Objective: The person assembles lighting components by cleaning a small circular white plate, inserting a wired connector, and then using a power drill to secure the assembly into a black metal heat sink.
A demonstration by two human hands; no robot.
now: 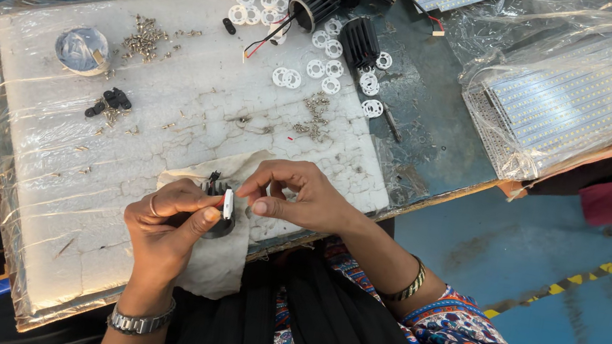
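Head view: a small black finned part with a white disc on its face is gripped in the left hand, thumb pressed against the disc, over a white cloth at the near edge of the foam pad. The right hand is pinched at the part's top; what is pinched cannot be told. Farther off, screws, white rings and black heat sinks are scattered; bagged strips lie far right.
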